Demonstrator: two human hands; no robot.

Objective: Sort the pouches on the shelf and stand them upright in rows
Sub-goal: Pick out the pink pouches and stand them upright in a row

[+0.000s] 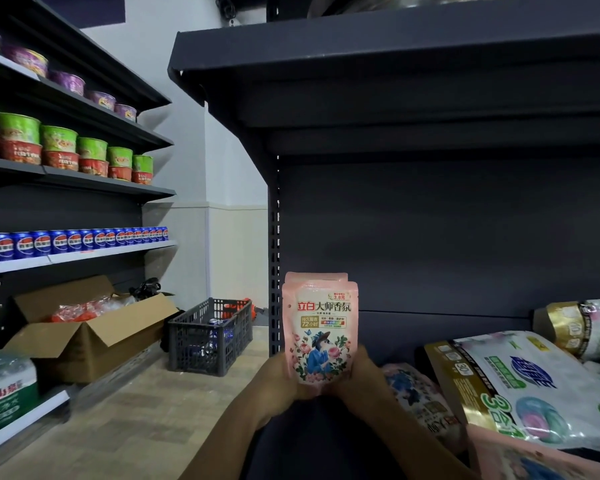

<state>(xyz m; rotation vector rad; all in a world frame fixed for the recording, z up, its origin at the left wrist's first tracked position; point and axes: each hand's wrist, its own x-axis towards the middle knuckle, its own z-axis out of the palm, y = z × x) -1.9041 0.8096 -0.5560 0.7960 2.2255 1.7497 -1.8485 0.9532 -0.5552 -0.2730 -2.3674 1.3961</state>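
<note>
While both hands clasp the pink pouches (319, 327) at their base, long axis upright | left hand (284, 379), right hand (359, 370) equally near | shelf (413, 344) floor just right, behind grip

Glossy pink plastic pouch (319, 332) at 6 o'clock; matt dark metal shelf (395, 53) above; brown cardboard box (94, 334) at 8 o'clock.
</note>
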